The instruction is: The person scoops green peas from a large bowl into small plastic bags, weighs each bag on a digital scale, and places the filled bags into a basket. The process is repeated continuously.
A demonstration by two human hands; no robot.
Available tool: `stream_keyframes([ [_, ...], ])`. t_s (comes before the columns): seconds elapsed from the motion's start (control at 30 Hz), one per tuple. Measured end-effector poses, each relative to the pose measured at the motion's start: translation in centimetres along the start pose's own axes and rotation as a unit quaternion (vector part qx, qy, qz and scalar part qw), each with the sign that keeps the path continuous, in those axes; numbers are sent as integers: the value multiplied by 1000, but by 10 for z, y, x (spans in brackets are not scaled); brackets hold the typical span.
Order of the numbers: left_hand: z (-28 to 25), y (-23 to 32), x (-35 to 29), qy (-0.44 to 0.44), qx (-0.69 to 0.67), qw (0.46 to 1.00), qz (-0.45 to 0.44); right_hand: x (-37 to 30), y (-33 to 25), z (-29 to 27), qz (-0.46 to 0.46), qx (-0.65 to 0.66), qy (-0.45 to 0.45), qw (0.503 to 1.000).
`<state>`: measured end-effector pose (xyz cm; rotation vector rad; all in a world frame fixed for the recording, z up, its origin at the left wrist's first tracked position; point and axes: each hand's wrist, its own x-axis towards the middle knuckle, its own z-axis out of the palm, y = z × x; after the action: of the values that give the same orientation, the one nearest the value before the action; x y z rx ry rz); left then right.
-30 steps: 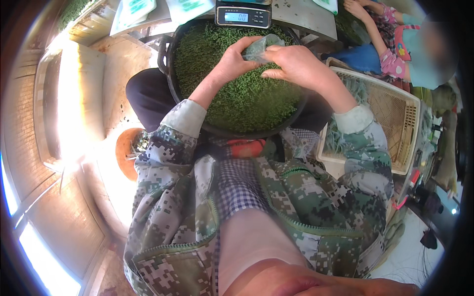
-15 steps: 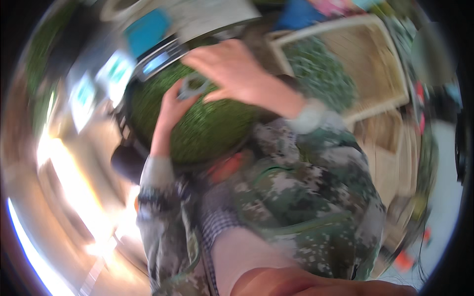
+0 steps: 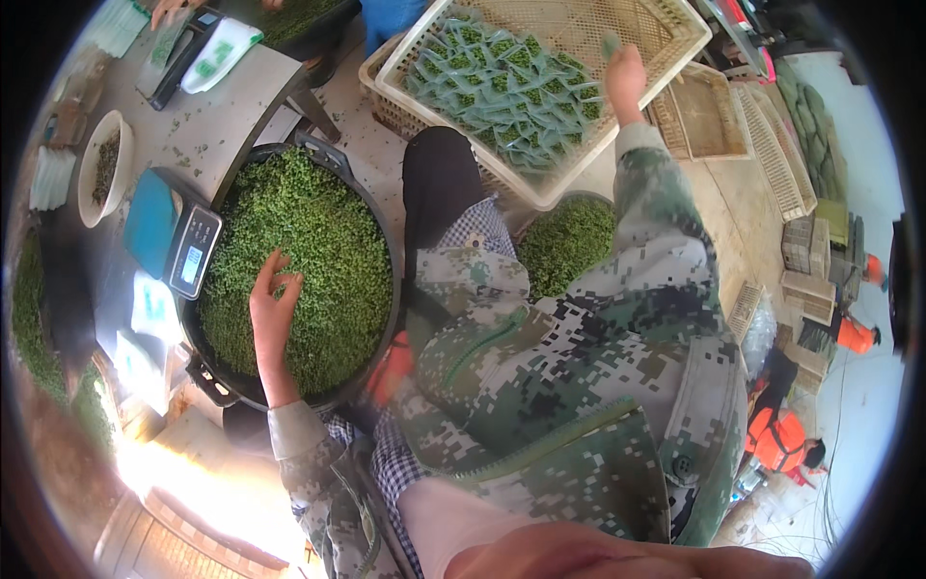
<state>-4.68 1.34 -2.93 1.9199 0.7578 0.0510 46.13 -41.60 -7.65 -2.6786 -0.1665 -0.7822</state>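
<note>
My left hand hovers over a large black tub heaped with small green berries on thin stems. Its fingers are loosely bent and apart, with nothing seen in them. My right hand reaches over the far right part of a cream plastic crate. Between its fingertips is a small clear plastic bag with something green inside, partly blurred. Many similar filled bags lie in the crate's left part, while its right part shows bare mesh.
A digital scale with a teal pan stands at the tub's left edge. Behind it is a table with a white bowl. More green berries sit below the crate. Other crates stand right. Another person's hand shows at top left.
My hands have parted. The right one has swung from above the tub to the crate with the small bag; the left stays over the berries and has let go. The view has turned.
</note>
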Motion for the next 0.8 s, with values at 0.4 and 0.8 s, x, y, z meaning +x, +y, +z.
stream_keyframes([
  [0.4,-145,-52,-63,340,118,918,-168,20,18,11,-179,-155,-342,909],
  [0.8,-153,-110,34,380,343,857,-67,-162,-361,-98,-398,199,-376,813],
])
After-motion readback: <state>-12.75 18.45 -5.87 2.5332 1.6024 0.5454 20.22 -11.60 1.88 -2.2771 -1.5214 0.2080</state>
